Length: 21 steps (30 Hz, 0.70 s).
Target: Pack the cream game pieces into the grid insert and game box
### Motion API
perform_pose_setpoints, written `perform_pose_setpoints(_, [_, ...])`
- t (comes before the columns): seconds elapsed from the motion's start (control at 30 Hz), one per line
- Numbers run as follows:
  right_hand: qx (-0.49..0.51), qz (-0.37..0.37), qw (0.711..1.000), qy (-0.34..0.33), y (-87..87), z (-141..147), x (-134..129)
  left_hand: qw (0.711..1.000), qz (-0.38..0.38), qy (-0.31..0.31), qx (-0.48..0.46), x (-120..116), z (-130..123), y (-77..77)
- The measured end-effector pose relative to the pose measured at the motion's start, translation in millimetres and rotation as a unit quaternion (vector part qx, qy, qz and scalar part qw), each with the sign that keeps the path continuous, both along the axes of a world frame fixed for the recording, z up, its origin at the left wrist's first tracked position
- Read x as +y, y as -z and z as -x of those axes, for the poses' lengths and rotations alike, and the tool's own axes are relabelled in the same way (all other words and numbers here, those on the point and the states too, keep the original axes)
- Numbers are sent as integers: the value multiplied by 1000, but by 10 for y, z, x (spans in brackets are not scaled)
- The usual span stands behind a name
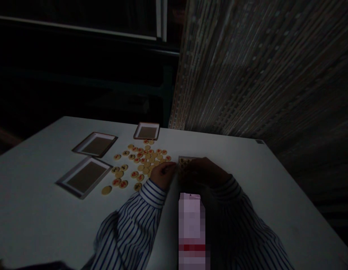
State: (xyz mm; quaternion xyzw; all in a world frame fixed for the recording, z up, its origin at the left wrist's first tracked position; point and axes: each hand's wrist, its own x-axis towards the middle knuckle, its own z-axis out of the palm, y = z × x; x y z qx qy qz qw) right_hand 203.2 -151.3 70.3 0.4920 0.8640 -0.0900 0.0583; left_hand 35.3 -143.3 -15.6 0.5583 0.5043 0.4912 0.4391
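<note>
My left hand (163, 174) is closed in a pinch, with its fingertips beside the left edge of a small box. Whatever it may hold is too small to make out. In the box (180, 158) lie round Chinese chess pieces with dark characters. My right hand (207, 170) curls over the box's right side, fingers bent down in deep shadow; what they grip is hidden. Loose Chinese chess pieces (147, 164), some marked red or black and some plain side up, spread over the table left of my hands.
Three shallow trays or lids, a near one (84, 177), a middle one (95, 144) and a far one (147, 131), lie on the white table (44, 217). A bright pixelated object (192, 221) is in front of me. A string curtain (232, 67) hangs behind the table.
</note>
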Motion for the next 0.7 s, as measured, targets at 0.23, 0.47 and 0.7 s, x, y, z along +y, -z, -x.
perform_pose_setpoints(0.23, [46, -106, 989, 95, 70, -220, -70, 998, -31, -2, 46, 5, 9, 28])
perform_pose_setpoints(0.47, [204, -184, 942, 194, 427, -471, -271, 996, -25, 42, 78, 9, 13, 70])
perform_pose_setpoints(0.7, [273, -161, 907, 278, 806, -492, -366, 988, -24, 100, 119, 50, 45, 149])
